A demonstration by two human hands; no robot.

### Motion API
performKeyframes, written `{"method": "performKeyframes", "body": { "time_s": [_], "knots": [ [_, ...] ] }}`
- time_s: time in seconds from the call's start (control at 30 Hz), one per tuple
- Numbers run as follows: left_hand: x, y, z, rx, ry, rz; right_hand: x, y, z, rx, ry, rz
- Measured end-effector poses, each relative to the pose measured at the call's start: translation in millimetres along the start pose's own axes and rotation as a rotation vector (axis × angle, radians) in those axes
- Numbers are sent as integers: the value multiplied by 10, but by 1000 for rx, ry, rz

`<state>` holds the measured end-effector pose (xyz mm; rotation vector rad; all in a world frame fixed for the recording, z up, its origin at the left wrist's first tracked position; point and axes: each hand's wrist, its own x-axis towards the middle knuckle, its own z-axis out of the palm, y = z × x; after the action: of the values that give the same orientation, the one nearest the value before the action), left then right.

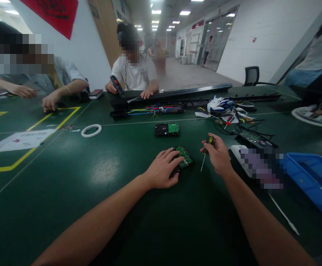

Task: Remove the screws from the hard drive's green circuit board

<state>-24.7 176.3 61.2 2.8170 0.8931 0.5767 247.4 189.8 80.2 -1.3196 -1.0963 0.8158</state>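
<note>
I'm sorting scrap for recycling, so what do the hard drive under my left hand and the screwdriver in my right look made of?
The hard drive shows a matte green circuit board, likely fibreglass, on a dark casing, probably metal. The screwdriver has a shiny metal shaft and a black and yellow handle, likely plastic.

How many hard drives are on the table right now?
2. One hard drive lies under the left hand; the second drive sits farther out, mid-table. Others may hide in the right-side clutter.
</note>
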Motion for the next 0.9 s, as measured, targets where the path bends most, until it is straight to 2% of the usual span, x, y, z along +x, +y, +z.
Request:
{"method": "performKeyframes", "body": {
  "time_s": [0.17, 0.3, 0.4, 0.47, 0.53, 0.6, 0.73, 0.9],
  "knots": [
    [0, -13, -36, 1, -4, 13, 23, 11, -31, 283, -91, 319],
    [-16, 12, -52, -56, 14, -1, 19, 21, -85, 279, -151, 406],
    [-8, -17, -90, -131, 83, -69, 14, 18, -111, 267, -188, 449],
    [10, -115, -140, -153, 168, -170, 15, 16, -117, 260, -209, 467],
    [20, -288, -208, -129, 270, -348, 17, 15, -116, 255, -227, 473],
    [2, -508, -278, -61, 294, -497, 20, 15, -108, 264, -236, 477],
    [-103, -871, -342, -16, 242, -573, 24, 17, -91, 272, -207, 502],
    [-167, -969, -235, -8, 143, -574, 36, 28, -91, 290, -194, 496]
  ]
}}
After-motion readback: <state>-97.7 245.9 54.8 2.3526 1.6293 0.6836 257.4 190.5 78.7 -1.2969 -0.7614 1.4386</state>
